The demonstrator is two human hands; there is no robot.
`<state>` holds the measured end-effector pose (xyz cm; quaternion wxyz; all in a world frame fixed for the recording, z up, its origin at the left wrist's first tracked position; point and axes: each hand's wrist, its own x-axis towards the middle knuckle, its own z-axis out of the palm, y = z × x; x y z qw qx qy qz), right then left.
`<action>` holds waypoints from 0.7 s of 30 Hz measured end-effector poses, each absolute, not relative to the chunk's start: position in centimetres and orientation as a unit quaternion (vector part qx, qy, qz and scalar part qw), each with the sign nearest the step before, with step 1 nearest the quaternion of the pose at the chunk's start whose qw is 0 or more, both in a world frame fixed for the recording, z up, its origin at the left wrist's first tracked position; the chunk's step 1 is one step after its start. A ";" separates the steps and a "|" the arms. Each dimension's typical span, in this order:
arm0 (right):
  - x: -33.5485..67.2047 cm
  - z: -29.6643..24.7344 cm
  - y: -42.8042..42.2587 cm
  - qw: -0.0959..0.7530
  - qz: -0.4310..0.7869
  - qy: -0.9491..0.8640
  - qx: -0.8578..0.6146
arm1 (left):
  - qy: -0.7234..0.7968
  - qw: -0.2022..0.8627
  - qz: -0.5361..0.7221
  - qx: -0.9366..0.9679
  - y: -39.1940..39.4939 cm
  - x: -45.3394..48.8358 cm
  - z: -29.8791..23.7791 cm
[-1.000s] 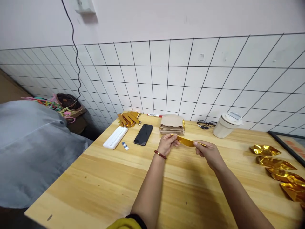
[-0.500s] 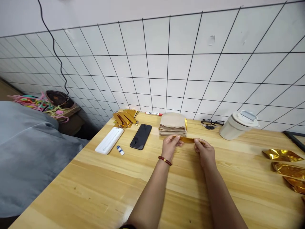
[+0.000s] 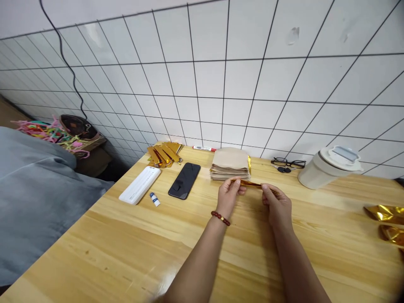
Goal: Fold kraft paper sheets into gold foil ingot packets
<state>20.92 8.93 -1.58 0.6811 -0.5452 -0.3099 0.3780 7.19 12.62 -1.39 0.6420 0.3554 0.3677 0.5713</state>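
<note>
A narrow gold strip (image 3: pixel 252 184) hangs just above the surface (image 3: pixel 126 252), right in front of the stack (image 3: pixel 231 164) of brown sheets. The left hand (image 3: pixel 229 198) pinches one end and the right hand (image 3: pixel 277 206) the other, each grip pressed together on the foil between thumb and fingers. The strip looks already folded slim, so this piece seems well along, while the stack looks untouched. Left of the stack lies one pile (image 3: pixel 164 153) of like gold strips, too overlapped to count, probably finished ones. Also left of the stack are one phone (image 3: pixel 184 181), one white case (image 3: pixel 139 190) and one small tube (image 3: pixel 154 199). Behind the stack lies one marker (image 3: pixel 204 148). Right of it are one pair of glasses (image 3: pixel 287 163), one cup (image 3: pixel 328 168) and, well beyond, two crumpled gold foils (image 3: pixel 383 212) at the frame edge.
</note>
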 end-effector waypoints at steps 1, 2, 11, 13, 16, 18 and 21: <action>20.9 -1.5 8.9 0.678 0.379 -0.309 -0.549 | 0.370 0.640 0.568 0.361 12.6 7.2 -1.4; 20.9 -1.5 8.9 0.675 0.380 -0.308 -0.552 | 0.373 0.640 0.565 0.365 12.5 7.1 -1.3; 20.5 -1.3 8.8 0.667 0.353 -0.308 -0.580 | 0.358 0.627 0.587 0.366 12.2 7.1 -0.8; 20.5 -1.2 8.7 0.664 0.338 -0.314 -0.588 | 0.359 0.616 0.600 0.362 12.2 7.1 -0.8; 20.4 -1.1 8.5 0.670 0.327 -0.317 -0.586 | 0.363 0.608 0.608 0.358 12.1 7.1 -0.8; 20.4 -1.1 8.5 0.687 0.326 -0.305 -0.573 | 0.361 0.612 0.603 0.363 12.0 7.1 -0.7; 20.5 -1.2 8.7 0.721 0.343 -0.281 -0.532 | 0.357 0.618 0.594 0.372 11.9 7.1 -0.7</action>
